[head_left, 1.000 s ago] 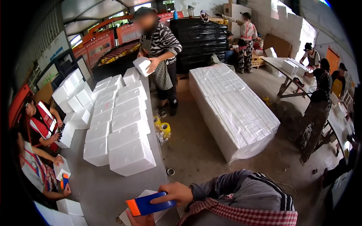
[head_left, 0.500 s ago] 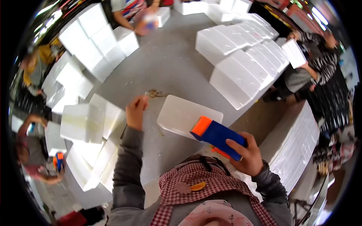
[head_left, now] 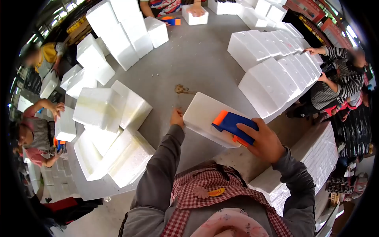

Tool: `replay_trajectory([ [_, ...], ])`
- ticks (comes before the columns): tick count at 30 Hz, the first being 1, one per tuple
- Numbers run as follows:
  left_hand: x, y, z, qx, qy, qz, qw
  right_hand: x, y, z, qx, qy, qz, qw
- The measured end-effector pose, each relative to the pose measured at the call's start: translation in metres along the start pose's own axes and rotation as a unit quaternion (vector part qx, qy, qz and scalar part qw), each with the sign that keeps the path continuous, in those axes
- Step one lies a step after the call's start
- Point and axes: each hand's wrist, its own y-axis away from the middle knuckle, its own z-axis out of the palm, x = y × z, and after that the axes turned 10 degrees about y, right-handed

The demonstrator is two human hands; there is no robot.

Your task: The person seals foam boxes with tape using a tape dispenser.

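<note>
A white foam box [head_left: 205, 108] lies on the grey table in front of me, its long side slanting down to the right. At its left end is my left hand [head_left: 177, 118], fingers bent against the edge; the fingertips are partly hidden. My right hand [head_left: 265, 140] is wrapped round a blue and orange tape dispenser [head_left: 236, 125], held over the right part of the box. The dispenser's orange front end points left, at or just above the lid; I cannot tell whether it touches.
Stacked foam boxes [head_left: 132, 110] stand close on my left, and rows of them [head_left: 272, 79] on the right. A small brown clump [head_left: 182, 89] lies on the table [head_left: 166, 67]. Co-workers handle boxes at the left, the far side and the right; wrapped white stacks [head_left: 304, 166] flank me.
My left hand has come down and right, from apart to the box's left end. The dispenser has stayed over the box's right part. The view has shifted, and a far co-worker now touches a box.
</note>
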Motion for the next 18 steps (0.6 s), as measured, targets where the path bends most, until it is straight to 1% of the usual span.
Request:
replay_trajectory([
  [1, -0.009, -0.009, -0.001, -0.009, 0.05, -0.023, 0.998, 0.001, -0.001, -0.001, -0.021, -0.009, -0.008, 1.0],
  [2, 0.002, -0.01, -0.013, -0.015, 0.045, -0.018, 0.999, 0.002, -0.002, -0.002, -0.041, -0.019, -0.013, 0.999],
  [3, 0.026, -0.005, -0.026, -0.005, 0.071, 0.064, 0.995, 0.001, -0.002, -0.004, -0.036, -0.02, -0.004, 0.999],
  [4, 0.057, 0.004, -0.033, 0.004, 0.099, 0.147, 0.984, 0.001, -0.003, -0.007, -0.053, -0.024, -0.014, 0.998],
  [5, 0.107, 0.027, -0.038, -0.057, 0.026, 0.291, 0.955, 0.006, -0.005, -0.009, -0.068, -0.029, -0.022, 0.997],
  [6, 0.15, 0.059, -0.041, -0.121, -0.048, 0.423, 0.897, 0.012, -0.003, -0.006, -0.062, -0.036, -0.006, 0.997],
  [7, 0.165, 0.084, -0.037, -0.136, -0.053, 0.419, 0.896, 0.017, 0.001, 0.0, -0.032, -0.049, -0.02, 0.998],
  [8, 0.174, 0.107, -0.03, -0.208, -0.211, 0.454, 0.84, 0.022, 0.006, 0.003, -0.004, -0.059, -0.039, 0.997],
  [9, 0.177, 0.12, -0.023, -0.269, -0.36, 0.475, 0.757, 0.028, 0.013, -0.003, -0.015, -0.086, -0.019, 0.996],
  [10, 0.176, 0.122, -0.019, -0.27, -0.362, 0.47, 0.758, 0.038, 0.026, -0.003, -0.018, -0.09, -0.019, 0.996],
  [12, 0.176, 0.12, -0.016, -0.244, -0.4, 0.452, 0.76, 0.061, 0.069, 0.004, -0.052, -0.088, 0.013, 0.995],
  [13, 0.175, 0.121, -0.017, -0.242, -0.402, 0.446, 0.762, 0.073, 0.099, 0.024, -0.011, -0.117, 0.038, 0.992],
  [16, 0.179, 0.118, -0.009, -0.219, -0.426, 0.453, 0.752, 0.106, 0.164, 0.133, 0.118, -0.197, 0.075, 0.97],
  [18, 0.192, 0.107, -0.004, -0.24, -0.443, 0.464, 0.729, 0.099, 0.152, 0.189, 0.187, -0.212, 0.096, 0.954],
])
